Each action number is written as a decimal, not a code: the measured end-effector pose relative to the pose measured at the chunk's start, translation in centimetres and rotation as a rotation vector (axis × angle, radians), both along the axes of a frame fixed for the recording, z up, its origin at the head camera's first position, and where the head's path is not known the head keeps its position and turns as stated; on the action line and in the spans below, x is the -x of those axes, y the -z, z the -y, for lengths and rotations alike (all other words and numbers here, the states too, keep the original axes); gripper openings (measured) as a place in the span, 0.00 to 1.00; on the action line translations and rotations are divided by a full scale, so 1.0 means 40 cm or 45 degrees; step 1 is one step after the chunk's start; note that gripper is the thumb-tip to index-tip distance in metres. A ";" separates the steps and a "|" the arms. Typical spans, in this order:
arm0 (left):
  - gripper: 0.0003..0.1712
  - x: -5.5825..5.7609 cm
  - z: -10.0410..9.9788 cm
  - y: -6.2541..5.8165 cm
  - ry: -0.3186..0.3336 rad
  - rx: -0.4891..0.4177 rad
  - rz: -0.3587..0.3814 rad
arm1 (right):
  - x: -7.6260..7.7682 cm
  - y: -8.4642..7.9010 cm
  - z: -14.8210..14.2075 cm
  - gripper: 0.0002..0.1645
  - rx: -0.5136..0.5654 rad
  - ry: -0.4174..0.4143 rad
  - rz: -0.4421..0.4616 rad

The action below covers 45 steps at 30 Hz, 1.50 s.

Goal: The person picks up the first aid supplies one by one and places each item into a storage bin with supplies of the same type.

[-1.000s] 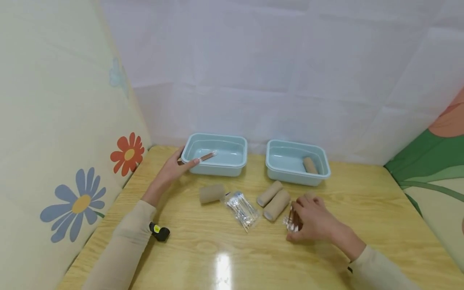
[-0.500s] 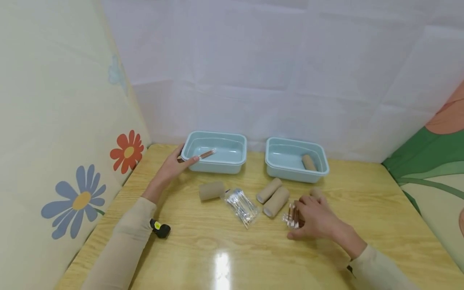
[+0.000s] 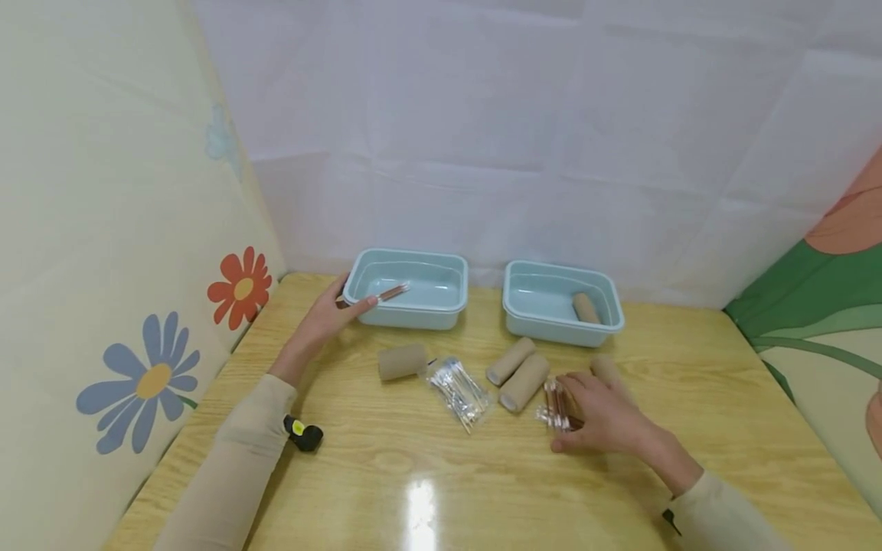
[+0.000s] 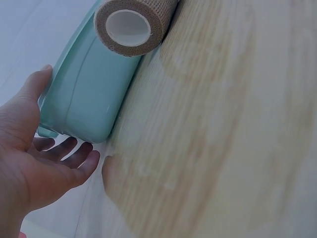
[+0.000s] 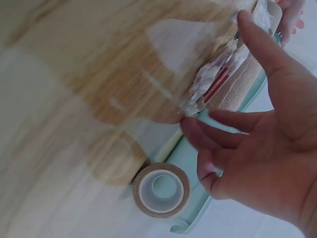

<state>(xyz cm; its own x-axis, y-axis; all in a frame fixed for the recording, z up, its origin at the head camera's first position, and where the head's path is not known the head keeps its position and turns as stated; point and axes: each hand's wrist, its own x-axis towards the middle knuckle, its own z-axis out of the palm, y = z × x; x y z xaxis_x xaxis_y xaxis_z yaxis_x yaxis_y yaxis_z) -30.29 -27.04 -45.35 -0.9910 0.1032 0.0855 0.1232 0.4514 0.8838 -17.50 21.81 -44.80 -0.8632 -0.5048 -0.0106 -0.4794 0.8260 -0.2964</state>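
My left hand (image 3: 327,314) is at the left end of a pale blue tub (image 3: 413,315), thumb at the rim and fingers curled around the outside. A brown-stick swab pack (image 3: 394,292) shows inside this tub beside the thumb tip. My right hand (image 3: 599,413) reaches around clear packs of brown-stick swabs (image 3: 555,405) on the table, thumb and fingers spread apart on either side. In the right wrist view, the crinkled swab pack (image 5: 213,79) lies beyond the spread fingers. A tan bandage roll (image 3: 608,371) lies just behind this hand, partly hidden by it.
A second blue tub (image 3: 551,330) at the right contains a bandage roll (image 3: 586,308). Two rolls (image 3: 524,383) lie before it. Another roll (image 3: 403,362) and a clear bag of white swabs (image 3: 458,392) lie farther left. White cloth (image 3: 482,153) hangs behind the table.
My right hand has drawn slightly right, uncovering more of the brown-stick swab packs and the bandage roll behind it. My left hand has stayed at the tub.
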 end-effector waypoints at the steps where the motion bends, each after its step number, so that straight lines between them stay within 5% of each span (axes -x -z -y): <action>1: 0.58 0.000 0.001 0.000 0.004 0.000 -0.001 | 0.001 -0.001 0.001 0.62 0.003 0.029 0.011; 3: 0.58 0.000 0.002 0.001 0.007 0.000 0.000 | 0.000 -0.004 0.006 0.59 0.005 0.104 0.017; 8: 0.57 0.003 0.005 0.005 0.009 -0.008 -0.005 | 0.001 -0.002 0.023 0.33 0.092 0.230 0.034; 19: 0.58 0.005 0.003 0.004 0.029 -0.056 0.001 | -0.005 0.006 0.046 0.23 0.237 0.426 0.133; 28: 0.53 -0.019 -0.009 -0.032 0.033 -0.117 0.039 | -0.002 0.000 0.049 0.11 0.284 0.401 0.110; 37: 0.50 -0.053 -0.027 -0.078 0.065 -0.095 0.046 | 0.005 -0.003 0.037 0.13 0.337 0.401 0.088; 45: 0.58 0.009 -0.003 0.005 0.017 -0.076 0.038 | 0.015 -0.010 0.018 0.11 0.345 0.409 0.053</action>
<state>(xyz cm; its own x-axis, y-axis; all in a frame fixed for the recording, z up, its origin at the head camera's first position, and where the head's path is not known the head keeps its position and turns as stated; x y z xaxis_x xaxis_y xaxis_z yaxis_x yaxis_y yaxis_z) -30.65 -26.93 -45.54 -0.9918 0.1122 0.0620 0.1019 0.3966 0.9123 -18.09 21.09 -44.38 -0.9788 -0.1991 0.0470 -0.1928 0.8212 -0.5371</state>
